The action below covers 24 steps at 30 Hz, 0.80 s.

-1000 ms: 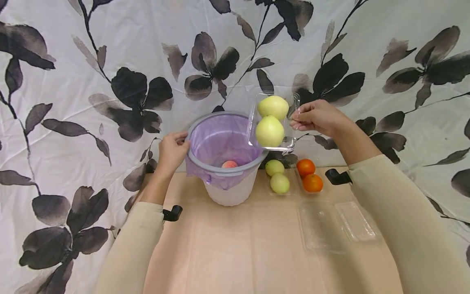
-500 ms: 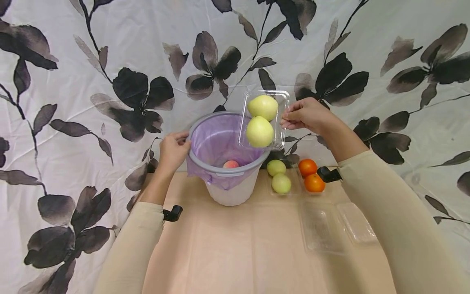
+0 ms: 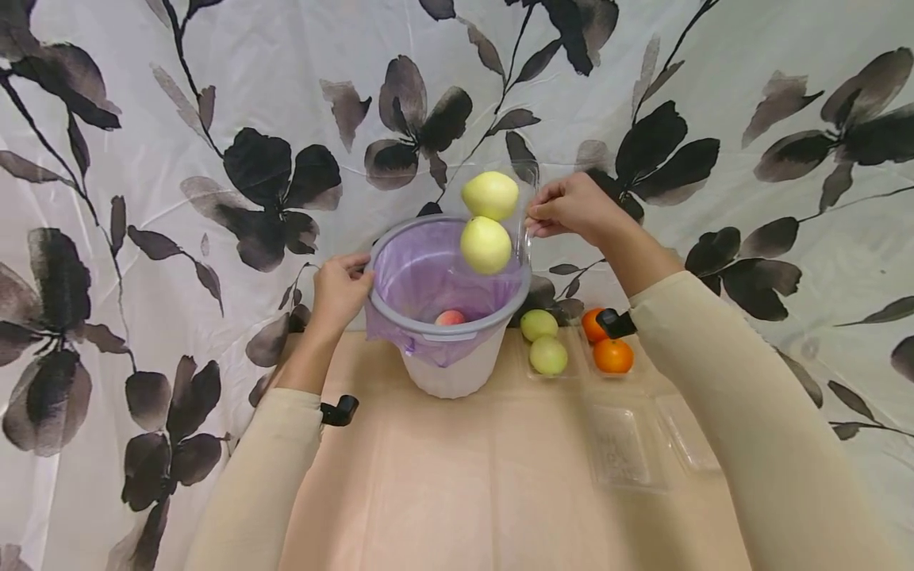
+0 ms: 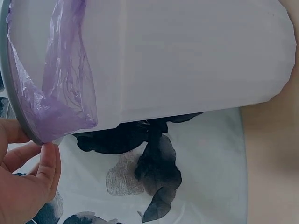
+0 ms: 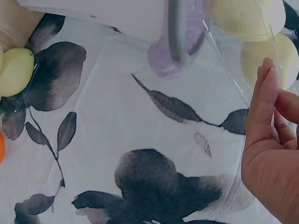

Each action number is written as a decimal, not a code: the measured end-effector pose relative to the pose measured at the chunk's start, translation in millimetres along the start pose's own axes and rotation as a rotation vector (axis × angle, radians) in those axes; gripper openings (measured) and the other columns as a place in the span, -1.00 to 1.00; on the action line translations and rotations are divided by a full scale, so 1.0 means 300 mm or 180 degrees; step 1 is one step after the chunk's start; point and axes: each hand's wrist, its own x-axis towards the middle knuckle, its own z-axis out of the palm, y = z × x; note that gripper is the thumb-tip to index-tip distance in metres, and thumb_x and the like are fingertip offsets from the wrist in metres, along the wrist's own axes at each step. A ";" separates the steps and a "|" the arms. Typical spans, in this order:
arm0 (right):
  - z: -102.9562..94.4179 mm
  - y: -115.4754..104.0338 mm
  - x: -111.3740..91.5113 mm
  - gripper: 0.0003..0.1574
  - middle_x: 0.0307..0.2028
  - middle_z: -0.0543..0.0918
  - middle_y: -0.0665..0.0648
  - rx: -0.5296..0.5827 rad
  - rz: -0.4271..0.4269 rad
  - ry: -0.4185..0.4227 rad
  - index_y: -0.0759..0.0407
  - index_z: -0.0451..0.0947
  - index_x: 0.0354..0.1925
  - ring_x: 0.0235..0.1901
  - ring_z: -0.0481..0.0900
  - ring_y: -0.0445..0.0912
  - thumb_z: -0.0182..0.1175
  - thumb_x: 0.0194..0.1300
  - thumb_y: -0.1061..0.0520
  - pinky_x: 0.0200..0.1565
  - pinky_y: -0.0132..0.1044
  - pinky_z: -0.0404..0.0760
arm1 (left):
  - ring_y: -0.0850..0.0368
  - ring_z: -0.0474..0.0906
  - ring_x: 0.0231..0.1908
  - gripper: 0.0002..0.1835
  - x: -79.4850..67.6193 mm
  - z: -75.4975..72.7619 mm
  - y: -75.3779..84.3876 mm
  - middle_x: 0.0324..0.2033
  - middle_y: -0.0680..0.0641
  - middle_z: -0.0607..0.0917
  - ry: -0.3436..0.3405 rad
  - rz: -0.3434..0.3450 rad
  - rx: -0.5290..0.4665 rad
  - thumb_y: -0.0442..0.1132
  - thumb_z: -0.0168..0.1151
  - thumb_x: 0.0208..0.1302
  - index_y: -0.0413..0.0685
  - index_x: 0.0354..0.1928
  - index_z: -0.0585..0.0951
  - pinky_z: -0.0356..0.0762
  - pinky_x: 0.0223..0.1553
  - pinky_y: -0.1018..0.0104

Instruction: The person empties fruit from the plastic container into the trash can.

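My left hand [image 3: 341, 295] grips the grey rim of a white bin [image 3: 453, 377] lined with a purple plastic bag [image 3: 407, 277]. In the left wrist view, the fingers [image 4: 46, 168] pinch that rim from the side. My right hand [image 3: 567, 208] pinches the edge of a clear plastic tray [image 3: 527, 242], tilted over the bin's right side. Two pale yellow pear-like fruits, one upper [image 3: 490, 195] and one lower [image 3: 485, 245], are in the tray. A reddish peach-like fruit [image 3: 450, 318] lies inside the bin.
Right of the bin, a clear tray holds two green fruits [image 3: 548, 355]. Beside it are two orange fruits [image 3: 612, 356], one partly behind the right wrist camera [image 3: 616, 323]. A clear container [image 3: 628, 444] lies in front of them. A floral cloth [image 3: 286, 71] hangs behind.
My right hand has moved left and slightly up, bringing the tray with the two pale yellow fruits over the bin and tilting it. The left hand stays on the rim.
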 end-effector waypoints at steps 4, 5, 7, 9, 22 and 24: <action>0.037 -0.008 0.028 -0.71 -0.46 0.71 0.08 -0.0044 -0.0104 0.0053 0.54 0.54 0.02 -0.49 0.74 -0.18 0.24 0.43 0.32 -0.33 -0.38 0.76 | -0.19 0.71 -0.07 -0.60 0.002 -0.003 -0.003 0.08 -0.32 0.71 -0.0023 -0.0006 0.0039 -0.33 0.28 0.37 -0.25 0.22 0.66 0.68 -0.05 -0.02; 0.046 -0.008 0.034 -0.71 -0.47 0.71 0.08 -0.0047 -0.0112 0.0059 0.55 0.53 0.02 -0.50 0.74 -0.18 0.23 0.43 0.33 -0.34 -0.37 0.76 | -0.19 0.71 -0.06 -0.60 0.001 -0.003 -0.003 0.09 -0.31 0.70 -0.0033 -0.0020 0.0039 -0.33 0.28 0.37 -0.25 0.22 0.66 0.68 -0.05 -0.02; 0.063 -0.007 0.045 -0.71 -0.47 0.70 0.08 -0.0097 -0.0118 0.0100 0.56 0.54 0.02 -0.52 0.73 -0.19 0.23 0.43 0.34 -0.35 -0.37 0.76 | -0.18 0.70 -0.05 -0.60 -0.001 -0.002 -0.003 0.10 -0.31 0.70 -0.0052 -0.0046 0.0023 -0.32 0.28 0.37 -0.24 0.23 0.66 0.68 -0.04 -0.02; 0.077 -0.004 0.051 -0.69 -0.45 0.70 0.09 -0.0133 -0.0132 0.0144 0.58 0.53 0.05 -0.52 0.73 -0.20 0.22 0.43 0.35 -0.36 -0.37 0.75 | -0.18 0.70 -0.04 -0.60 -0.002 0.001 -0.002 0.11 -0.31 0.69 -0.0064 -0.0058 0.0001 -0.32 0.28 0.37 -0.24 0.23 0.66 0.68 -0.04 -0.01; 0.117 0.011 0.104 -0.71 -0.41 0.71 0.16 -0.0508 -0.0391 0.0105 0.57 0.62 0.00 -0.54 0.73 -0.22 0.26 0.38 0.37 -0.26 -0.23 0.79 | -0.15 0.72 -0.07 -0.60 -0.010 0.013 0.022 0.11 -0.30 0.70 0.0034 -0.0151 -0.0003 -0.32 0.29 0.35 -0.24 0.21 0.67 0.68 -0.07 0.05; 0.123 0.014 0.111 -0.72 -0.40 0.73 0.19 -0.0541 -0.0460 0.0099 0.57 0.63 -0.01 -0.53 0.74 -0.21 0.27 0.37 0.37 -0.24 -0.19 0.80 | -0.13 0.71 -0.08 -0.61 -0.014 0.013 0.022 0.08 -0.29 0.71 0.0048 -0.0173 0.0043 -0.32 0.29 0.35 -0.22 0.20 0.68 0.67 -0.08 0.06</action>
